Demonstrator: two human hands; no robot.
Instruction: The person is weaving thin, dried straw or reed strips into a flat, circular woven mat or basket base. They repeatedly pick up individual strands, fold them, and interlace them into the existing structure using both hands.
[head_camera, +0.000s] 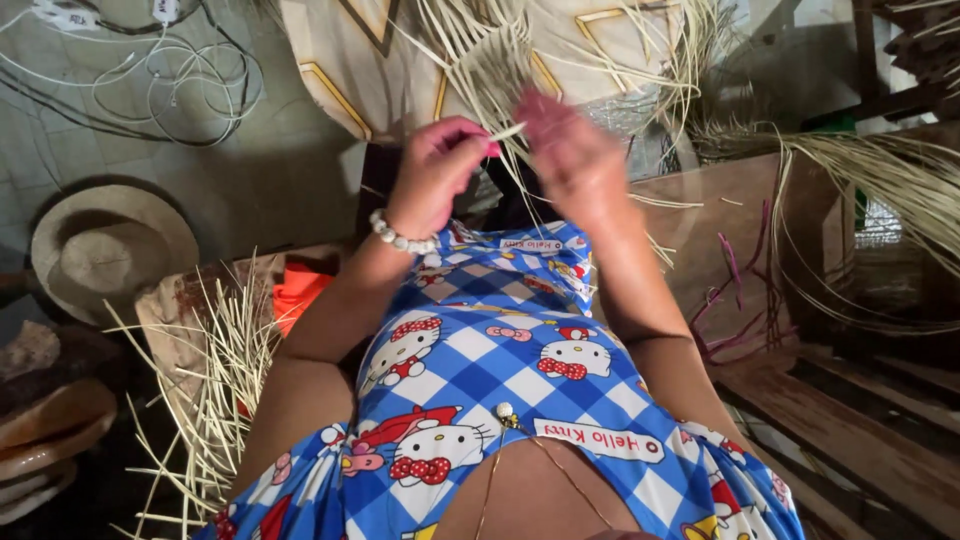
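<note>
My left hand pinches a pale straw strand between thumb and fingers, a white bead bracelet on its wrist. My right hand is blurred and held just right of it, fingers closed at the same strand. Beyond both hands a partly woven straw piece with many loose ends fans out. Below the hands lies my lap in a blue-and-white checked cartoon-print dress.
A woven straw hat lies on the tiled floor at left. Loose straw strands pile at lower left, a long straw bundle curves at right. White cables at top left; wooden planks at lower right.
</note>
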